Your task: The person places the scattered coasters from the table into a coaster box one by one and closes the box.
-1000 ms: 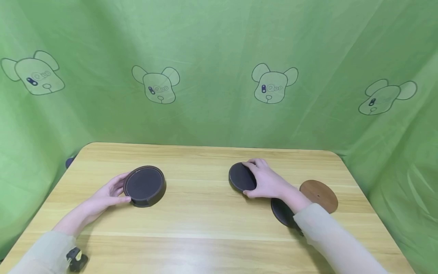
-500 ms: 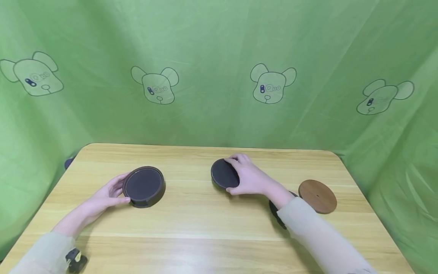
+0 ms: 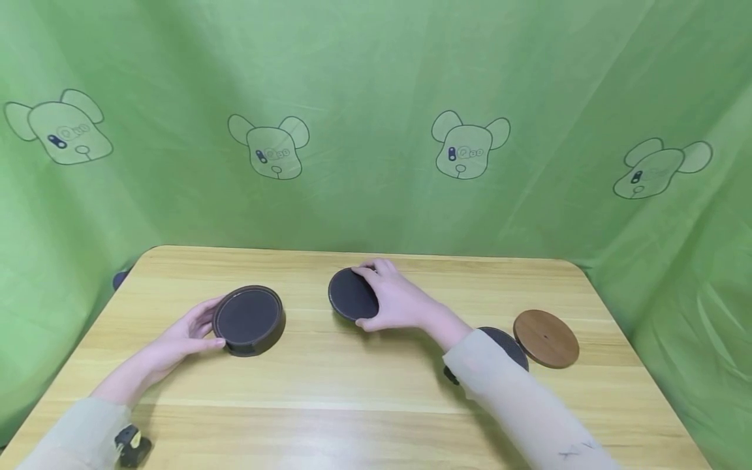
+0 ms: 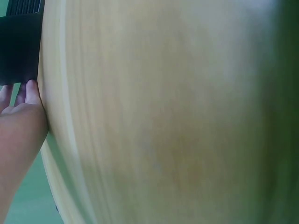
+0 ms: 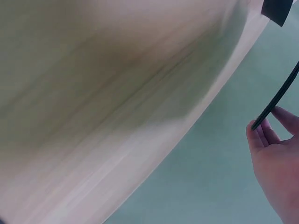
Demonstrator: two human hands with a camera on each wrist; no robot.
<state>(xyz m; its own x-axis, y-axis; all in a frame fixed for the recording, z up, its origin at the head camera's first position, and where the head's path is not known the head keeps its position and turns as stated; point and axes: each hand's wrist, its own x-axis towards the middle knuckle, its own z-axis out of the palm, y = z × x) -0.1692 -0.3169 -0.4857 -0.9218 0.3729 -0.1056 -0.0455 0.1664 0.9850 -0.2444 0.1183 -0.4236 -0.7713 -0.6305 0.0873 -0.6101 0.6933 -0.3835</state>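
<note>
On the left of the table stands a round black coaster holder point(image 3: 273, 336), with a black coaster point(image 3: 248, 316) lying level inside its rim. My left hand point(image 3: 176, 333) grips the holder's left side, thumb at the front and fingers behind. The left wrist view shows the fingertips against the holder's dark wall point(image 4: 18, 51). Near the middle, my right hand point(image 3: 396, 297) pinches another black coaster point(image 3: 351, 294) by its right edge, between thumb and fingers. In the right wrist view this coaster point(image 5: 279, 95) is edge-on, raised off the table.
A second black disc point(image 3: 510, 346) lies on the right of the table, partly hidden by the right forearm. Beside it is a brown round disc point(image 3: 546, 338) with a small dark mark in its centre. Green curtain point(image 3: 376, 196) hangs behind the wooden table point(image 3: 294, 385).
My right hand has carried the coaster leftward, closer to the holder. More of the black disc on the right shows from behind the forearm. My left hand and the holder have stayed put.
</note>
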